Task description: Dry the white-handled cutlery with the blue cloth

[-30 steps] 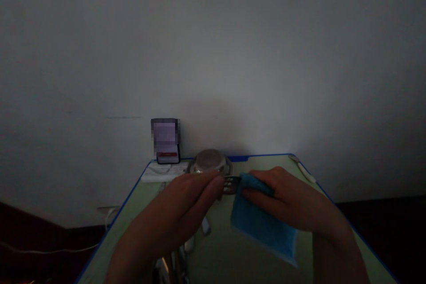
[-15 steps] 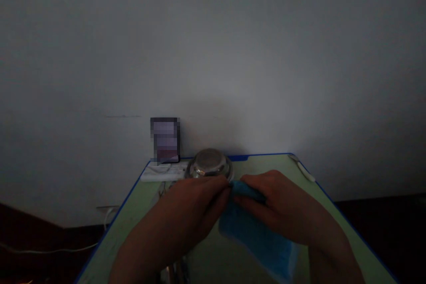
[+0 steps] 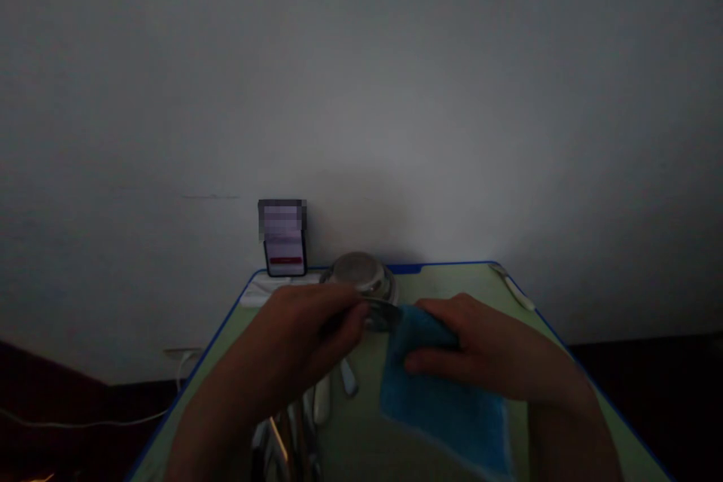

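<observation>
In front of bowl (image 3: 358, 269): pinching metal utensil (image 3: 384, 314) in left hand (image 3: 302, 335), apparently steadying it; clasping blue cloth (image 3: 421, 399) over other end in right hand (image 3: 477, 343), likely for snug contact.

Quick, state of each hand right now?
Left hand: closed, fingers pinching a metal utensil.
Right hand: closed, holding a blue cloth.

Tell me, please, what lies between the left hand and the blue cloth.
In the head view, part of a metal utensil bridges that gap, running from the left hand to the blue cloth.
</observation>
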A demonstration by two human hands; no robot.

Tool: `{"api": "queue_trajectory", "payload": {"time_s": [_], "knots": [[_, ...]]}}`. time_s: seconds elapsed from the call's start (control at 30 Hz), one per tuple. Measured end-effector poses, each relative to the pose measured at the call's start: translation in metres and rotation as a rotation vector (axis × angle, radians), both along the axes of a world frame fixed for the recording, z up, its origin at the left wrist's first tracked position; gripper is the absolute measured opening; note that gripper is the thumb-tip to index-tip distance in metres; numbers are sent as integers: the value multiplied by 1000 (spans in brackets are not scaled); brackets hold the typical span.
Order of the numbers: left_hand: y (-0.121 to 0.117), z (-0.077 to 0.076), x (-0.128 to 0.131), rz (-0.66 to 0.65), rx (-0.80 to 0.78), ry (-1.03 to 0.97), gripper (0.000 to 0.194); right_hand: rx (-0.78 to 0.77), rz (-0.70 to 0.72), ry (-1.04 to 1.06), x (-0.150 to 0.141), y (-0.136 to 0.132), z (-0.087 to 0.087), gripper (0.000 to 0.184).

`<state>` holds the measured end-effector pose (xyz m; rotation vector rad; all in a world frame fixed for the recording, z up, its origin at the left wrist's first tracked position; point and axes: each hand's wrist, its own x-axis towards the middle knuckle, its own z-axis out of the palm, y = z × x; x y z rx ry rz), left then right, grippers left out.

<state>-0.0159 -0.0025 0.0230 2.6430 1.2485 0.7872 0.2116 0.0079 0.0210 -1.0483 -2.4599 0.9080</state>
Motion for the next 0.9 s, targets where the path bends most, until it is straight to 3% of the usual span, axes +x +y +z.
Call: {"api": "queue_trajectory", "payload": {"time_s": [0.13, 0.23, 0.4, 0.63, 0.9], "knots": [[4, 3, -17, 87, -35, -49, 26, -20, 39, 14, 7, 1, 3, 25], [4, 3, -20, 63, -128, -40, 25, -16, 36, -23, 12, -1, 5, 26], [-5, 0, -6, -18, -275, 55, 28, 78, -33, -109, 14, -6, 7, 22], [-13, -2, 14, -53, -348, 155, 27, 155, 36, -80, -2, -4, 4, 14], [-8, -4, 22, -6, -323, 140, 22, 237, -148, -141, -11, -5, -4, 19]]}}
